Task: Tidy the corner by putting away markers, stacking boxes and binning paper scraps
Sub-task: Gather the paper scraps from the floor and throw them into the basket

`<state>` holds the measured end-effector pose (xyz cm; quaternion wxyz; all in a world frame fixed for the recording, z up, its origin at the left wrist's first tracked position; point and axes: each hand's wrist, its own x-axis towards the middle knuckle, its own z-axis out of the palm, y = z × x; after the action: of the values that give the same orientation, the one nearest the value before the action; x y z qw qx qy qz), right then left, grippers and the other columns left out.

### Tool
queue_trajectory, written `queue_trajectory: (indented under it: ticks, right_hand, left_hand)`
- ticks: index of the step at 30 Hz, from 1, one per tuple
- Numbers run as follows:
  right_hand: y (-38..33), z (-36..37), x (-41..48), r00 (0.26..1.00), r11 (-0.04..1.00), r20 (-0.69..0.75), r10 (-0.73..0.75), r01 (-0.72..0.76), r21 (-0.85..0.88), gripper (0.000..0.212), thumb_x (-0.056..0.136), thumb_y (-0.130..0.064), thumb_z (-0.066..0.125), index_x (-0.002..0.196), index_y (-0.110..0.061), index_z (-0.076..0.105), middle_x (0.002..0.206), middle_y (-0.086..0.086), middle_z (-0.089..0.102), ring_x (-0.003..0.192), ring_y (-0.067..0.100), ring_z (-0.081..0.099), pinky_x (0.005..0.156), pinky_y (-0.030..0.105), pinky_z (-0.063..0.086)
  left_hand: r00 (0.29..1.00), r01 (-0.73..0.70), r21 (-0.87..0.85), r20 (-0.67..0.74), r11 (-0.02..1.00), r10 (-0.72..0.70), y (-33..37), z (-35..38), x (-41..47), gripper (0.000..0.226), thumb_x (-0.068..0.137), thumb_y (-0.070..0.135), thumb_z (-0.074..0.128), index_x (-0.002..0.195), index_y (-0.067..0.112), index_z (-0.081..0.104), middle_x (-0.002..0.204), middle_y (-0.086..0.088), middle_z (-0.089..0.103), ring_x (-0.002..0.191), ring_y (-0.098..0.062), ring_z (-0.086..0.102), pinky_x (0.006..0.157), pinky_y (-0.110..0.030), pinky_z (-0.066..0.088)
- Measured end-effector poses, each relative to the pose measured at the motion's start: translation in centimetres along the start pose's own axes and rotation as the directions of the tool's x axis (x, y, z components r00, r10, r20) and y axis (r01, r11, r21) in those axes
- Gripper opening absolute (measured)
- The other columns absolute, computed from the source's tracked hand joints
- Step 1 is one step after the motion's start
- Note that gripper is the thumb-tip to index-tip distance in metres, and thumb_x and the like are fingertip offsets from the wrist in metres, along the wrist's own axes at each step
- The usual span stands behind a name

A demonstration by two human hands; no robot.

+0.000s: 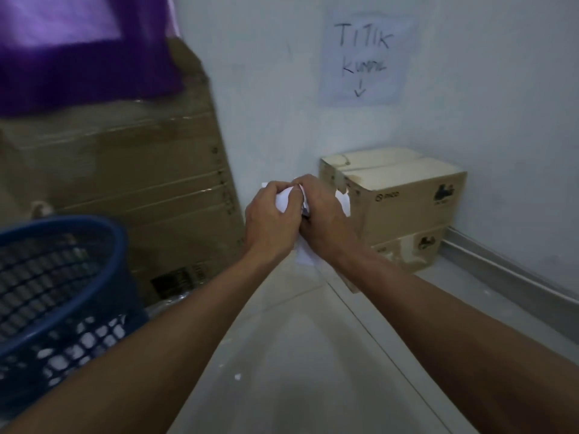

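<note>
Left hand [272, 216] and right hand [324, 217] both curled round paper [283, 202] at centre, apparently balling it tight for binning. Bin [78, 221] at 8 o'clock. 2 boxes [404, 208] stacked, 2 o'clock corner.

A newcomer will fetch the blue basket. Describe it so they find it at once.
Find the large cardboard panel on the left. The blue basket stands before it, lower left. Alone here, it is plastic with open mesh sides; the boxes are brown cardboard.
</note>
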<state>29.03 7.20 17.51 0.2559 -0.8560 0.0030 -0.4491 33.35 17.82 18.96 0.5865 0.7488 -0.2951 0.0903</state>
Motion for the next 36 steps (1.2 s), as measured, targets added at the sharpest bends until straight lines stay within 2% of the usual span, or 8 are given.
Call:
queue_trajectory:
  ticks: [4,7,12,22,25,30,33,36]
  right_hand:
    - [-4.3,3.7,3.3,0.999,0.998,-0.004,-0.043,0.043,0.045,0.017,0.080,0.008,0.063,0.093,-0.003,0.060,0.088,0.006,0.064,0.076,0.004,0.053,0.071,0.008,0.039]
    - [-8.2,7.6,5.4,0.993,0.986,0.086,-0.086,0.073,0.151,0.013,0.087,-0.006,0.054,0.099,-0.007,0.058,0.093,0.006,0.064,0.084,0.016,0.063,0.079,0.031,0.050]
    - [-15.8,13.5,7.4,0.961,0.940,0.039,-0.274,0.259,0.223,0.015,0.080,0.009,0.065,0.094,0.005,0.062,0.088,0.015,0.067,0.081,0.013,0.055,0.074,0.003,0.036]
    - [-25.3,22.8,7.3,0.905,0.843,0.239,-0.352,0.196,0.500,0.020,0.081,0.001,0.064,0.100,0.001,0.058,0.093,0.000,0.053,0.081,0.007,0.048,0.070,0.012,0.037]
    - [-25.9,24.4,6.5,0.833,0.894,0.447,-0.326,0.118,0.432,0.043,0.080,-0.018,0.072,0.118,-0.006,0.055,0.115,0.008,0.057,0.101,0.021,0.057,0.083,0.039,0.049]
    - [-24.6,24.0,6.2,0.658,0.976,0.722,-0.216,0.124,0.179,0.105,0.072,-0.051,0.083,0.154,-0.022,0.025,0.158,0.003,0.030,0.140,0.026,0.036,0.112,0.054,0.030]
    - [-23.3,23.7,6.1,0.701,0.980,0.686,-0.197,0.115,0.165,0.085,0.078,-0.047,0.080,0.148,-0.021,0.039,0.150,0.003,0.042,0.135,0.024,0.043,0.108,0.053,0.037]
    - [-22.0,23.3,6.0,0.784,0.968,0.588,-0.199,0.064,0.243,0.028,0.090,-0.030,0.072,0.116,-0.018,0.068,0.111,-0.001,0.068,0.102,0.014,0.063,0.092,0.039,0.052]
  left_hand:
    - [0.996,0.014,0.008,-0.094,1.000,-0.013,0.7,-5.8,1.4,0.022,0.091,0.039,0.052,0.096,0.023,0.067,0.095,0.005,0.070,0.092,-0.015,0.064,0.080,-0.031,0.050]
    - [0.984,0.022,0.041,-0.179,0.999,-0.014,0.1,-11.2,2.2,0.027,0.090,0.041,0.051,0.098,0.020,0.067,0.097,0.001,0.069,0.093,-0.017,0.063,0.080,-0.032,0.050]
    - [0.964,0.066,0.130,-0.264,0.989,-0.030,-1.8,-21.0,2.4,0.026,0.096,0.036,0.051,0.105,0.018,0.067,0.101,0.002,0.069,0.094,-0.013,0.063,0.077,-0.027,0.049]
    - [0.906,0.195,0.210,-0.414,0.958,-0.093,-5.3,-32.9,0.3,0.029,0.097,0.040,0.048,0.107,0.019,0.065,0.096,0.003,0.069,0.087,-0.009,0.064,0.069,-0.024,0.048]
    - [0.899,0.275,0.246,-0.408,0.929,-0.158,-7.3,-34.5,-0.4,0.039,0.095,0.046,0.047,0.116,0.019,0.065,0.105,0.003,0.068,0.096,-0.012,0.064,0.077,-0.027,0.051]
    - [0.840,0.439,0.290,-0.469,0.851,-0.274,-9.5,-35.5,-1.5,0.039,0.096,0.045,0.052,0.123,0.020,0.063,0.117,-0.003,0.066,0.100,-0.022,0.063,0.084,-0.035,0.051]
    - [0.833,0.440,0.296,-0.488,0.848,-0.262,-10.2,-35.0,-1.8,0.022,0.097,0.037,0.053,0.106,0.021,0.067,0.093,-0.002,0.070,0.083,-0.019,0.065,0.068,-0.029,0.047]
    - [0.850,0.416,0.310,-0.466,0.855,-0.245,-10.1,-34.1,-1.8,0.017,0.098,0.033,0.053,0.099,0.023,0.067,0.087,0.004,0.068,0.075,-0.008,0.062,0.062,-0.024,0.045]
